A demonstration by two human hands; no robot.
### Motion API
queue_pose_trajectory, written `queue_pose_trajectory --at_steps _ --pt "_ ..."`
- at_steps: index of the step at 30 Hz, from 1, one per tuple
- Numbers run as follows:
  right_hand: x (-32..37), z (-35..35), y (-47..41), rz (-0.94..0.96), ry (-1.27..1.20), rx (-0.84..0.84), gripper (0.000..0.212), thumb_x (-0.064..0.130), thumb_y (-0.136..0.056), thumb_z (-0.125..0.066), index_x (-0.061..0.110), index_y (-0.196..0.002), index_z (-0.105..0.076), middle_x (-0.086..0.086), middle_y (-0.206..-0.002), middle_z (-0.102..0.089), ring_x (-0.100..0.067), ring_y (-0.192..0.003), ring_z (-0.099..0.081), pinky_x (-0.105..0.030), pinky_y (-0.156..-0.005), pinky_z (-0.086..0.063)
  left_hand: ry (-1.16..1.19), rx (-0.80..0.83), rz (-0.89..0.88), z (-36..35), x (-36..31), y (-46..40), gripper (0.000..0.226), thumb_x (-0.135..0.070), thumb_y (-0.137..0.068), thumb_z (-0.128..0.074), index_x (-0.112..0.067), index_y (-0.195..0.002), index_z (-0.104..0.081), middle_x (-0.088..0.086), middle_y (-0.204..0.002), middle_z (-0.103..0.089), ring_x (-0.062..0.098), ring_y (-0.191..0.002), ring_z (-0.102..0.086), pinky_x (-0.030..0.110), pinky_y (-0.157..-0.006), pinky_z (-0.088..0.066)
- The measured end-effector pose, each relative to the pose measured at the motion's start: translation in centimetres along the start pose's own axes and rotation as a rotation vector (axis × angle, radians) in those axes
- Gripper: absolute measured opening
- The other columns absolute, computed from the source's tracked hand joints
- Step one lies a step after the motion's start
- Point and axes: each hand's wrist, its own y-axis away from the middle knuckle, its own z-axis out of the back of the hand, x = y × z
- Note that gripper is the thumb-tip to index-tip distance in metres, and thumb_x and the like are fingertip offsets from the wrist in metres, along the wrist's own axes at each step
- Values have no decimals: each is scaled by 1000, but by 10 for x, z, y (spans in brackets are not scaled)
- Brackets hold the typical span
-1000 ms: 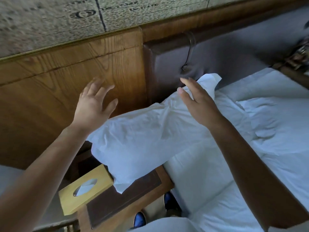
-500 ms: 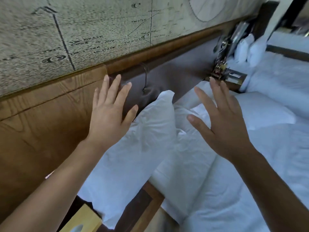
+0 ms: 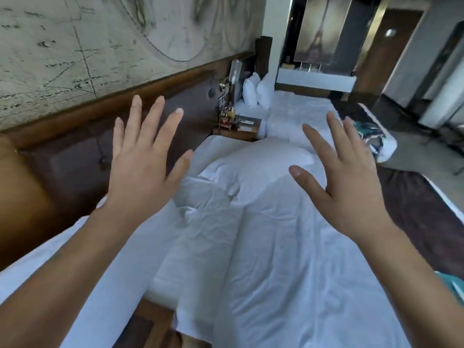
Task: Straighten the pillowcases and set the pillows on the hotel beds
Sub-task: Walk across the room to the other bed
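My left hand (image 3: 143, 159) and my right hand (image 3: 344, 177) are raised over the near bed (image 3: 288, 272), fingers spread, holding nothing. A white pillow (image 3: 256, 169) lies flat on the near bed between and beyond my hands. Another white pillow (image 3: 118, 280) runs under my left forearm along the dark padded headboard (image 3: 75, 172). On the far bed (image 3: 298, 114) two white pillows (image 3: 258, 92) stand upright against its headboard.
A wooden nightstand (image 3: 241, 129) with small items and a lamp stands between the beds. Another wooden nightstand (image 3: 148, 320) is at the near bottom edge. A map-print wall runs along the left. Dark carpet (image 3: 414, 209) lies right of the near bed.
My view has swung up and right from the near pillow to the whole room. Both hands have lifted off the pillow and stay spread.
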Motion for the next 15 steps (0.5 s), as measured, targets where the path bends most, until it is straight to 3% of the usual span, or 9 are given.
queue_pose_trajectory --at_steps 6,15 --pt "-81 58 49 -88 82 -22 66 63 -101 -40 31 -158 -35 -5 -171 -18 -31 -159 -10 -62 -122 -21 36 -7 -162 -10 -108 -10 63 -52 -102 -39 -17 -154 -43 10 -170 -21 40 -158 -9 63 -122 -13" --pt "-159 135 124 -282 174 -9 67 66 -100 -33 34 -159 -32 -1 -172 -13 -27 -159 -5 -59 -123 -19 177 16 -314 -44 -236 -34 63 -53 -101 -39 -19 -154 -44 8 -170 -22 36 -159 -8 62 -123 -13"
